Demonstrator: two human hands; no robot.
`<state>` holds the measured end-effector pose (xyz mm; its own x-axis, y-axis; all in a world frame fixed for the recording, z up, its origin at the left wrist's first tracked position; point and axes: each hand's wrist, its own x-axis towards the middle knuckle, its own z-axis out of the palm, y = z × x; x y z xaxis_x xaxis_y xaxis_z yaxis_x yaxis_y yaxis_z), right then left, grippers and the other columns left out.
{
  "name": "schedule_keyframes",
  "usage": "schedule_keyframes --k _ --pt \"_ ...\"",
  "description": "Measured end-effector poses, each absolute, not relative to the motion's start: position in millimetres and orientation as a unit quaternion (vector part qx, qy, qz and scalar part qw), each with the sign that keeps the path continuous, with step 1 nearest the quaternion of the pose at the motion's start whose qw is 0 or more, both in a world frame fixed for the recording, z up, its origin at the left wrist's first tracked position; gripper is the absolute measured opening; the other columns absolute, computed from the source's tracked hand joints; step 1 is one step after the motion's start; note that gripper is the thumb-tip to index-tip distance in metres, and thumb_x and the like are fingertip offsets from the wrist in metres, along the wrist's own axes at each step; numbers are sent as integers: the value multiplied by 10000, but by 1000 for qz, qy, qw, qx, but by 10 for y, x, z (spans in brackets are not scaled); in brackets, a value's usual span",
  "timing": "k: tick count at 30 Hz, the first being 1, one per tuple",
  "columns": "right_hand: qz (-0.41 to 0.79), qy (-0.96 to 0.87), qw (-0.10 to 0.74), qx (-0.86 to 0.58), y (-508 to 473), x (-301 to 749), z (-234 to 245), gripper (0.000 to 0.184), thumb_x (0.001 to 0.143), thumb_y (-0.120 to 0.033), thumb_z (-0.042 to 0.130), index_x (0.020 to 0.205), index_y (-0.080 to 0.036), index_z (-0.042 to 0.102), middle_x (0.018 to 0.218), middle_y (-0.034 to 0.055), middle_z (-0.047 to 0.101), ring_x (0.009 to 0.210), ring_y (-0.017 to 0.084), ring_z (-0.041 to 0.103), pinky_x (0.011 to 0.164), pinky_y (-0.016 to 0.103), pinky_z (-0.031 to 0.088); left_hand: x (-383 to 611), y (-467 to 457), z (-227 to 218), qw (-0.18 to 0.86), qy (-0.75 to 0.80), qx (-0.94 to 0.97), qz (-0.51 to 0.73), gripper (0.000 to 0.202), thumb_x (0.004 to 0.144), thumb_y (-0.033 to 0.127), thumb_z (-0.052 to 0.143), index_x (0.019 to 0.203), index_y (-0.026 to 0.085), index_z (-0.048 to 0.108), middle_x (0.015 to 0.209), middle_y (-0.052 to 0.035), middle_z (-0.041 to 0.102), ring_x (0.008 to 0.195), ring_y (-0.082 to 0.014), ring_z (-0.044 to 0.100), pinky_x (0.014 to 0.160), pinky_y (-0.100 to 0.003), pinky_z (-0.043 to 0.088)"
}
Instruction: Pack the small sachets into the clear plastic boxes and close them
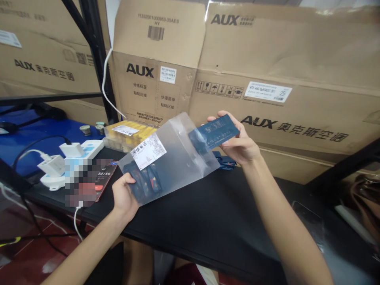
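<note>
My left hand (pixel 126 198) grips the lower left corner of a frosted plastic bag (pixel 181 166), its thumb over the front. A white printed label (pixel 149 151) is stuck on the bag. Several dark blue packets (pixel 147 182) show through the plastic at its lower end. In my right hand (pixel 242 144) is a flat dark blue sachet (pixel 218 132), pinched at its right end. The sachet's left end sits inside the bag's mouth. Behind the bag, more dark blue packets (pixel 227 161) lie on the black table (pixel 208 221), partly hidden.
A clear box of yellow packets (pixel 130 132) stands behind the bag. To the left are a white power strip (pixel 92 148) with plugged-in chargers and a phone (pixel 103 178) on a cable. Large cardboard boxes (pixel 225 51) rise behind the table.
</note>
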<state>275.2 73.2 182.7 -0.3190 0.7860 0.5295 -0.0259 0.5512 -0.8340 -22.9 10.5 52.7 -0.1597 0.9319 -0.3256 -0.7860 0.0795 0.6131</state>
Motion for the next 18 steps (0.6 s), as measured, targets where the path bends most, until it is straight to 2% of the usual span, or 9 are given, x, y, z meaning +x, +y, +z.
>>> schedule_keyframes --k 3,5,8,10,12,15,16,18 --pt "405 -723 497 -257 683 2710 1861 756 610 -378 993 1297 -300 689 1360 72 750 1223 344 741 965 487 658 -211 98 536 636 372 108 667 374 516 189 593 867 163 720 774 -73 738 691 -280 733 638 -406 657" --pt "396 -757 444 -270 620 2658 1897 700 618 -347 1011 1261 -272 745 1271 64 775 1036 288 777 841 414 671 -198 92 544 629 378 111 670 355 508 182 595 841 160 717 759 -66 728 689 -277 729 633 -396 653" --pt "333 -816 331 -336 479 2533 1949 594 670 -349 1014 1213 -234 802 990 21 801 706 178 713 619 311 608 -182 80 557 618 401 107 667 310 511 167 607 803 153 711 753 -60 723 700 -273 727 631 -380 646" --pt "281 -840 278 -372 383 2432 1960 498 733 -399 988 1170 -220 828 797 -10 771 627 170 680 581 303 582 -175 71 561 618 409 105 663 281 508 164 607 773 155 700 748 -56 719 727 -279 733 634 -373 643" --pt "232 -861 258 -372 320 2335 1942 389 837 -426 918 1163 -229 841 825 6 799 736 212 743 696 348 631 -171 65 554 620 413 109 658 253 507 166 600 746 165 683 720 -41 704 743 -285 737 632 -368 639" --pt "195 -891 241 -332 306 2227 1869 313 1001 -386 747 1286 -279 816 1186 36 837 1080 267 789 1000 440 629 -175 68 518 626 418 121 647 226 521 174 601 736 178 674 676 -21 676 735 -286 735 614 -362 632" --pt "189 -896 240 -322 319 2202 1836 328 1017 -366 720 1326 -290 801 1276 37 820 1169 277 775 1073 458 602 -179 73 502 629 416 122 646 230 524 173 605 741 177 680 681 -23 684 728 -285 734 607 -361 630" --pt "164 -892 264 -328 353 2160 1765 364 990 -324 742 1348 -286 796 1324 44 809 1210 290 770 1118 477 579 -188 86 472 631 384 118 664 254 527 160 620 766 167 705 718 -43 716 713 -286 732 596 -368 629"
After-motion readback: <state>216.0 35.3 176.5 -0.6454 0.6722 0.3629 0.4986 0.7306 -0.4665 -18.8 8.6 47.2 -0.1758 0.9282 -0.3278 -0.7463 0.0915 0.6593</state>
